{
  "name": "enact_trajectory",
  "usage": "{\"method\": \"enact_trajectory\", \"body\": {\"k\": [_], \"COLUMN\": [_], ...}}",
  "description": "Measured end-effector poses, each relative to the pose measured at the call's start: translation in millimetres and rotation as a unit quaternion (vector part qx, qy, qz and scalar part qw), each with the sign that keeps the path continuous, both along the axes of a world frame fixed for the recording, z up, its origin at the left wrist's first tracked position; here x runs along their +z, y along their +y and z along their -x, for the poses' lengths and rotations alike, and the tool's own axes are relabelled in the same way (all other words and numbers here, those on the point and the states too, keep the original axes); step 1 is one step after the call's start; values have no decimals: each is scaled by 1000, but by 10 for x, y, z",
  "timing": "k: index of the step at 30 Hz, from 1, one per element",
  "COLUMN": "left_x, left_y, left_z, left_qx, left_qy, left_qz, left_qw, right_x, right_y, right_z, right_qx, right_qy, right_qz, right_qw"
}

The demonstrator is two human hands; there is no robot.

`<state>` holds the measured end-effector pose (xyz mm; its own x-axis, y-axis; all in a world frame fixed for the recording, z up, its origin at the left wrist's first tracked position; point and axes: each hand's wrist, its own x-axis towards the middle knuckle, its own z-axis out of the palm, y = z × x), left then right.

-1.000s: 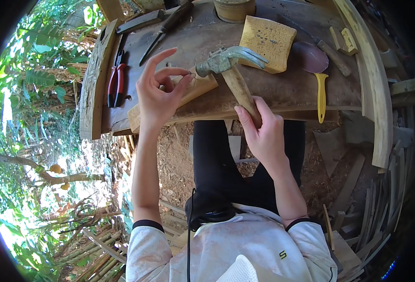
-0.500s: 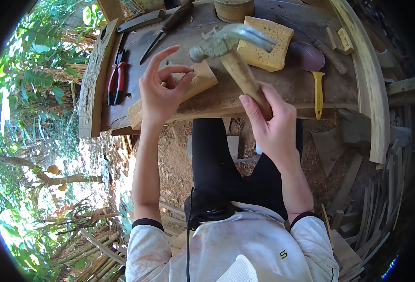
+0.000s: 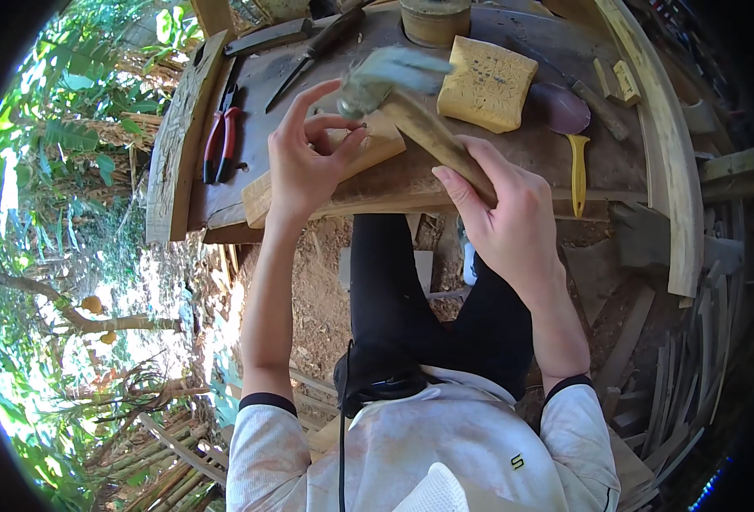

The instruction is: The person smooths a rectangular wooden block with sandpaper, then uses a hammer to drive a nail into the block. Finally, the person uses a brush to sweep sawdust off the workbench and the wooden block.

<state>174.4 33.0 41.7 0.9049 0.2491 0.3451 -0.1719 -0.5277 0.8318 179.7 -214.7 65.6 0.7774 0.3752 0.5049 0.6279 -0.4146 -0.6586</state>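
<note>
The right hand [image 3: 513,209] grips the wooden handle of a claw hammer [image 3: 413,116]; its fingers are wrapped around the lower part of the handle, with the thumb along it. The hammer head is blurred and lies, in this view, just beyond the left hand [image 3: 304,171], striking face toward the left; its height above the work cannot be determined. On the left hand, the thumb and one finger are closed at the tips on a small dark piece [image 3: 363,126], nail-like but too small to identify with certainty. Another finger extends forward. The piece is located over a pale wooden block [image 3: 384,147], which lies diagonally at the near edge of the desk [image 3: 620,166]. Red-handled pliers [image 3: 223,141] lie to the left of the block. A yellow block [image 3: 486,84] with dark marks on its top rests right of the hammer head, near a yellow-handled tool [image 3: 578,175]. A round container [image 3: 436,24] stands at the far side.
</note>
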Motion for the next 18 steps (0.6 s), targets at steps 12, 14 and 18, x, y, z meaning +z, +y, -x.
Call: {"method": "enact_trajectory", "body": {"k": [12, 14, 18], "left_x": [7, 15, 28], "left_y": [19, 20, 7], "left_z": [6, 4, -9], "left_qx": [0, -8, -20], "left_qy": [9, 11, 16], "left_qz": [-16, -14, -1], "left_qw": [1000, 1000, 1000], "right_x": [-24, -51, -216], "right_y": [-17, -28, -83], "right_z": [-33, 2, 32], "right_qx": [-4, 1, -19], "right_qy": [26, 79, 106], "right_qz": [51, 3, -9], "right_qw": [998, 997, 994]}}
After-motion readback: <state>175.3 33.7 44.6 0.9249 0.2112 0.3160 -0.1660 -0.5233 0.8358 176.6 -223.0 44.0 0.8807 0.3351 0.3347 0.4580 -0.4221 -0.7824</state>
